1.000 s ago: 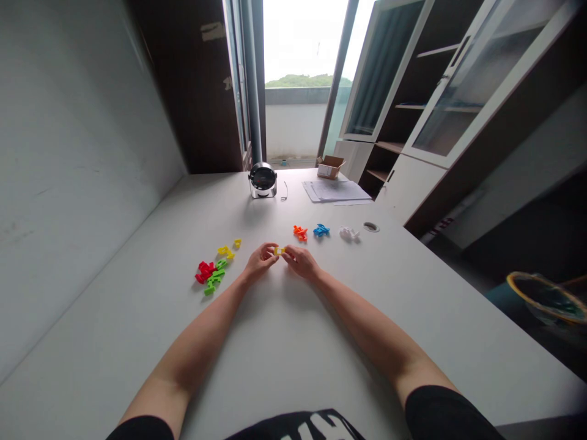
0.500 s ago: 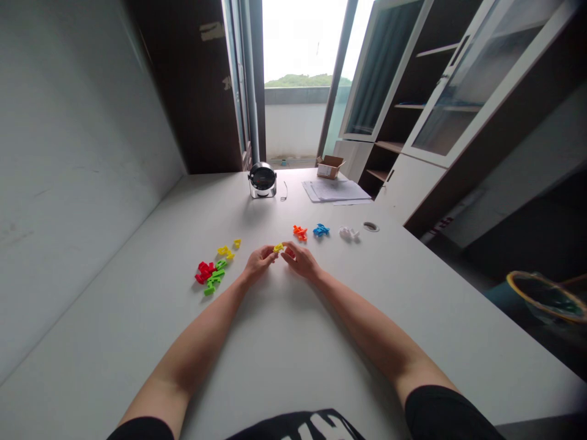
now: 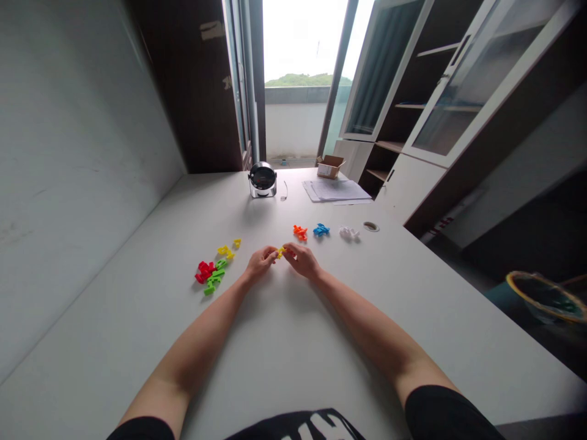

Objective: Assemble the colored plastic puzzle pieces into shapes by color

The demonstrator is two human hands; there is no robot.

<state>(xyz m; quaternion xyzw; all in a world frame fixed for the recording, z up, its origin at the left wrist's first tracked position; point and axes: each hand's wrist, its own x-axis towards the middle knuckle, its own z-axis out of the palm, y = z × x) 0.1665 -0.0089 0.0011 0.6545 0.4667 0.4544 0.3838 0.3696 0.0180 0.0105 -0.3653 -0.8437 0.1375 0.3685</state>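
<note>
Between the fingertips of both hands is a small yellow plastic piece (image 3: 280, 252), held just over the white table. My left hand (image 3: 261, 261) pinches it from the left side. From the right, my right hand (image 3: 300, 259) closes its fingers on it, and a bit of red shows by those fingers, too small to name. Left of my left hand lie loose yellow pieces (image 3: 224, 250), green pieces (image 3: 214, 279) and red pieces (image 3: 204, 272). Beyond my right hand are small piles of orange pieces (image 3: 299, 232), blue pieces (image 3: 321, 230) and white pieces (image 3: 349, 233).
A round black device on a stand (image 3: 263, 179) is at the table's far side. Papers (image 3: 339, 190) and an opened cardboard box (image 3: 330, 166) lie at the back right. A round cable hole (image 3: 371, 227) sits near the right edge. A wall (image 3: 82, 153) borders the left.
The yellow piece has been turned and lowered slightly between my fingertips. Both hands shifted only a little; the coloured pieces on the table stayed put.
</note>
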